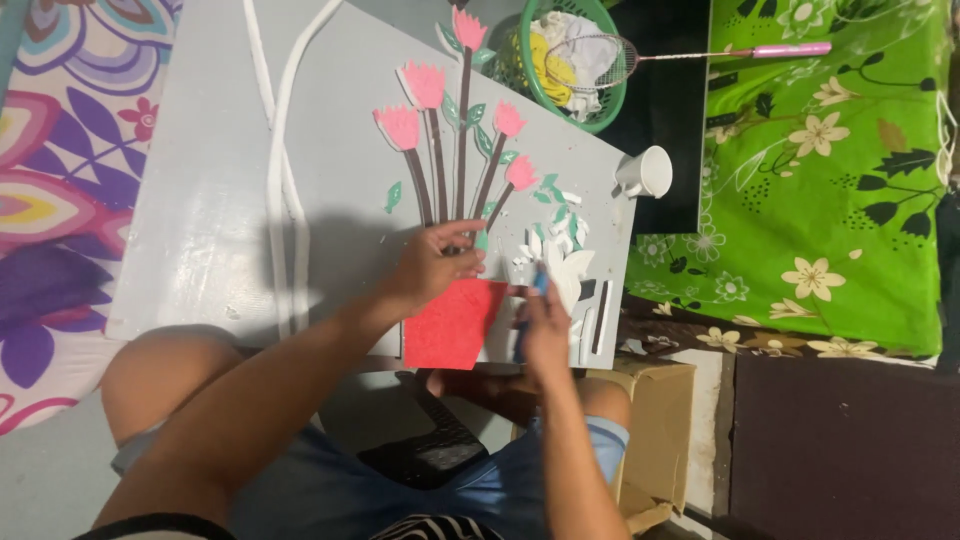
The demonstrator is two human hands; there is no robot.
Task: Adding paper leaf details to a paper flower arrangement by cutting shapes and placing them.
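The left hand (432, 265) is pressing down on the lower ends of the dark brown paper stems (440, 170), fingers spread flat, grip apart and clamping nothing, just above the top edge of the red paper pot cut-out (452, 325). The right hand (545, 325) is sitting just right of that pot, grip closed on a small blue stick-shaped tool (540, 282), tip pointing up toward the stems; what kind of tool it is cannot be told. The stems are running lengthwise away from the person, fanning out to pink paper tulip heads (425, 85) with small green paper leaves (476, 115). The left hand is nearer the stems, the right nearer the white paper scraps (560, 250). All of it is lying on a grey flat board (200, 200), with two long white strips (285, 150) to the left. Beyond the board, a green plastic basket (613, 105) is holding white and yellow crumpled material, a white cup (648, 172) is lying on its side, and a pink-handled racket (790, 50) is resting across green floral cloth (830, 180).
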